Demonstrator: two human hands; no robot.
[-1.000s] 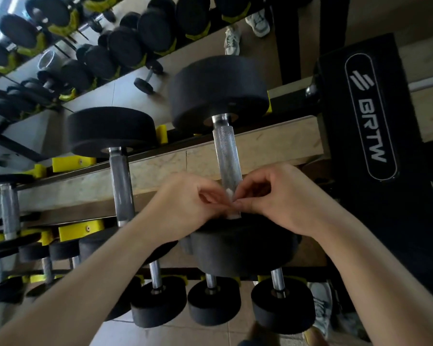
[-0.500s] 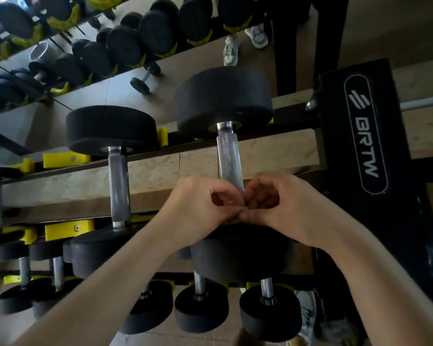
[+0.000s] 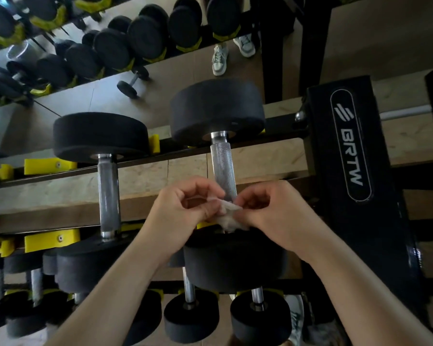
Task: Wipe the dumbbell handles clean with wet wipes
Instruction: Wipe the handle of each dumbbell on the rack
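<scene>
**Item under task:** wet wipe [image 3: 229, 217], white and crumpled, sits at the near end of the knurled steel handle [image 3: 222, 168], just above the near head. It cannot be told whether it wraps the bar.

**Hands:** left hand [image 3: 183, 216] and right hand [image 3: 270, 216] each pinch the wipe between thumb and fingertips, one on either side. The other fingers are curled.

**Holder and contents:** the dumbbell [image 3: 218, 111], with black round heads, lies across the rack's upper tier. A second dumbbell [image 3: 109, 196] lies just beside it on the left. Yellow cradles [image 3: 49, 166] are fixed along the rails. The lower tier carries smaller dumbbells [image 3: 190, 318], all with black heads.

**Markings:** the rack's black end panel [image 3: 375, 221] carries an oval outline enclosing a striped emblem and the lettering "BRTW" [image 3: 351, 146]. No weight figures are legible on any head.
</scene>
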